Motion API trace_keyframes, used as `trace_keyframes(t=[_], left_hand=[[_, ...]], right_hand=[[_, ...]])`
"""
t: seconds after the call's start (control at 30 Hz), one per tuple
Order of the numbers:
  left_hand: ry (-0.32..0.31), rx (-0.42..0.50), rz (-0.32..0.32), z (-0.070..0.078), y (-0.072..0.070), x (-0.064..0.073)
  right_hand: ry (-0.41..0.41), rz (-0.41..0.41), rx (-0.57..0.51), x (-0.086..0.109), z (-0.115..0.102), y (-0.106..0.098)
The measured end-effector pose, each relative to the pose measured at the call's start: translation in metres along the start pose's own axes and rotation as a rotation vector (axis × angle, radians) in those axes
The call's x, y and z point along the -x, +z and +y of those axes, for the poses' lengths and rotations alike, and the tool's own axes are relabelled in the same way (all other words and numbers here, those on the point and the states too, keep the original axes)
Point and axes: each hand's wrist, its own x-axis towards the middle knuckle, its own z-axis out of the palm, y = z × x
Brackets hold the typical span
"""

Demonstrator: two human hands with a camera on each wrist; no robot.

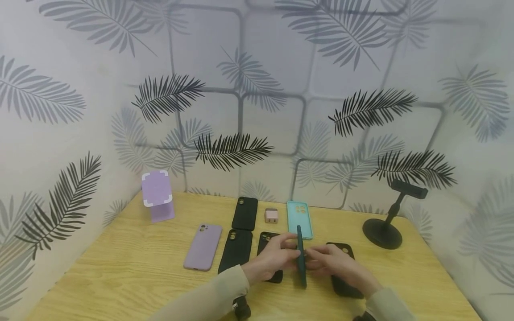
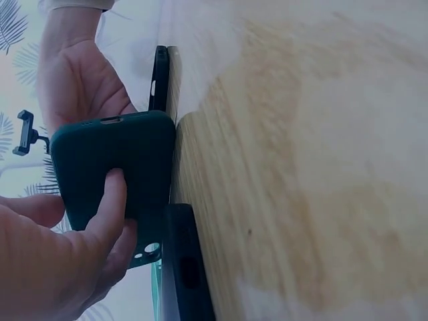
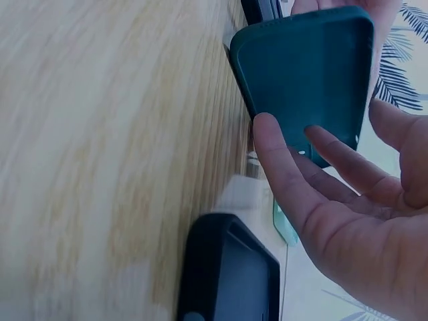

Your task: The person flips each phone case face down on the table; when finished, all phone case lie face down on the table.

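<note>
A dark green phone case stands on its long edge, upright, between my two hands close over the table. My left hand grips it, fingers laid on its outer back and thumb at the upper edge. From the other side my right hand reaches to the hollow inner face, its fingers fairly straight at the case and its thumb apart. One black phone case lies partly hidden under my left hand, and another black phone case under my right wrist.
Left on the wooden table lie a lilac phone case and two black ones. Behind are a pink charger plug and a turquoise case. A lilac stand and a black phone stand flank them.
</note>
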Motion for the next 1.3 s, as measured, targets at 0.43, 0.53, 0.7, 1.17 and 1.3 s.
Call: trace_keyframes(t=[0.43, 0.53, 0.7, 1.17, 1.3], left_hand=[[-0.106, -0.090, -0.086, 0.003, 0.003, 0.000], [-0.113, -0.103, -0.088, 0.003, 0.003, -0.001], [-0.124, -0.120, -0.079, 0.003, 0.003, -0.002], [-0.152, -0.140, -0.049, 0.004, 0.001, -0.004], [-0.155, -0.151, -0.052, 0.006, -0.001, -0.003]], right_hand=[[-0.011, 0.001, -0.031, 0.001, -0.001, 0.001], [-0.029, 0.034, -0.013, 0.002, 0.001, -0.003], [-0.022, 0.120, 0.029, 0.005, 0.004, -0.010], [0.041, 0.218, 0.083, 0.013, 0.009, -0.015], [0.048, 0.218, 0.100, 0.014, 0.010, -0.015]])
